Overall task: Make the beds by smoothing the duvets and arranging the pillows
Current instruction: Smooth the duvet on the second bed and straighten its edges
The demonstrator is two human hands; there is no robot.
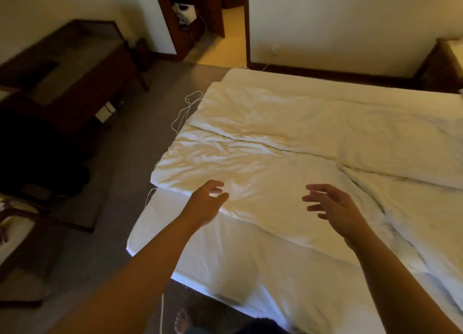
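Observation:
Two white duvets lie folded side by side across the bed. The near duvet [250, 166] is wrinkled, and its near folded edge runs just under my hands. The far duvet [313, 118] lies behind it, flatter. My left hand [205, 203] hovers over the near duvet's front left part with fingers loosely spread, holding nothing. My right hand [333, 206] hovers to the right of it, fingers spread and relaxed, also empty. Below the duvets the white bed sheet [238, 258] is bare. No pillow shows in this view.
A dark wooden desk [75, 78] stands at the left across grey carpet. Thin white cords [185, 110] hang off the bed's left side. A doorway [225, 33] opens at the back. Another wooden piece [443, 63] sits far right by the wall.

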